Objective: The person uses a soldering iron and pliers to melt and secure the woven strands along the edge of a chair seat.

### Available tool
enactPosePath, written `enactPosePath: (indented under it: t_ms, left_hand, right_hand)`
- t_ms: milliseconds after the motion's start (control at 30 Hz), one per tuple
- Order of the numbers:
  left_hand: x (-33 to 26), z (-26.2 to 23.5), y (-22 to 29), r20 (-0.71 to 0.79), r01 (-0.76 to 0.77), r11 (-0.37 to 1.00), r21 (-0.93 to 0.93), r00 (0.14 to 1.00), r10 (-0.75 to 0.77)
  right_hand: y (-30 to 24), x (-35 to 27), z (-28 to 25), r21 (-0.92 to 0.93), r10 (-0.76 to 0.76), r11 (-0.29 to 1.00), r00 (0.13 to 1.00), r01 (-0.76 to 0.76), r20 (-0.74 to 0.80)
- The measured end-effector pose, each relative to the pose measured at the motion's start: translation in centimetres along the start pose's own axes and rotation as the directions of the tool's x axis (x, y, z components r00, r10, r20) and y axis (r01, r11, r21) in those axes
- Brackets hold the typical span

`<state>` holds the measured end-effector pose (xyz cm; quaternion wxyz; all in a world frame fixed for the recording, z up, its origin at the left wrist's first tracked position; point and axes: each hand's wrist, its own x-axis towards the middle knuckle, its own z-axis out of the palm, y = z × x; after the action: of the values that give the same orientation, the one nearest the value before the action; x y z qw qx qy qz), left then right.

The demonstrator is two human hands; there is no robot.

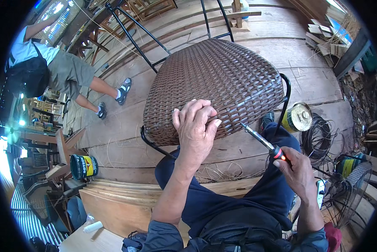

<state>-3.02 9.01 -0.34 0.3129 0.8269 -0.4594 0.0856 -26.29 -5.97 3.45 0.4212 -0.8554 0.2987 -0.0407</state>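
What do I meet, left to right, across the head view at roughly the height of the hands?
Dark green bucket → left hand → pen-shaped tool → right hand → yellow-labelled container.

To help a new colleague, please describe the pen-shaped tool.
Find the brown woven seat. Near its lower edge, the person's right hand holds the slim tool, tip toward the seat. Only its handle carries a glowing orange light.

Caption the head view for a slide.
The left hand rests on a brown woven chair while the right hand holds a pen-like tool, its tip close to the woven edge.
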Motion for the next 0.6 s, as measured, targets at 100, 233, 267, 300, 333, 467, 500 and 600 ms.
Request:
enactPosePath:
  t_ms: [100, 233, 267, 300, 333, 467, 500, 600]
  left_hand:
    - [0.2, -0.1, -0.3, 0.016, -0.025, 1.0, 0.004, 1.0, 0.025]
    - [0.1, -0.5, 0.0, 0.039, -0.032, 0.999, -0.012, 0.999, 0.032]
    - [0.2, -0.5, 0.0, 0.047, -0.032, 0.999, -0.012, 0.998, 0.033]
    - [0.3, -0.5, 0.1, 0.056, -0.033, 0.999, -0.013, 0.998, 0.034]
    - [0.3, -0.5, 0.0, 0.059, -0.031, 0.999, -0.016, 0.998, 0.032]
    - [-0.1, -0.3, -0.1, 0.042, -0.039, 0.999, -0.006, 0.998, 0.039]
    - [-0.2, -0.2, -0.1, 0.038, -0.042, 0.999, -0.005, 0.998, 0.042]
    - [0.0, -0.3, -0.2, 0.039, -0.048, 0.999, -0.011, 0.998, 0.048]
  right_hand:
    - [-0.8, 0.4, 0.3, -0.001, 0.002, 1.0, 1.0, -0.002, 0.027]
    - [-1.0, 0.6, 0.5, -0.041, -0.073, 0.996, 0.997, 0.074, 0.008]
    - [-1.1, 0.5, 0.6, -0.063, -0.095, 0.994, 0.995, 0.094, -0.003]
    - [-1.3, 0.5, 0.5, -0.065, -0.089, 0.994, 0.996, 0.089, -0.002]
    - [-1.6, 0.5, 0.5, -0.033, -0.062, 0.998, 0.998, 0.061, -0.014]
    - [-1.5, 0.2, 0.3, -0.053, -0.079, 0.996, 0.996, 0.076, -0.041]
    - [-1.5, 0.2, 0.3, -0.055, -0.075, 0.996, 0.996, 0.073, -0.04]
    - [-1.7, 0.4, 0.1, -0.059, -0.044, 0.997, 0.999, 0.043, -0.014]
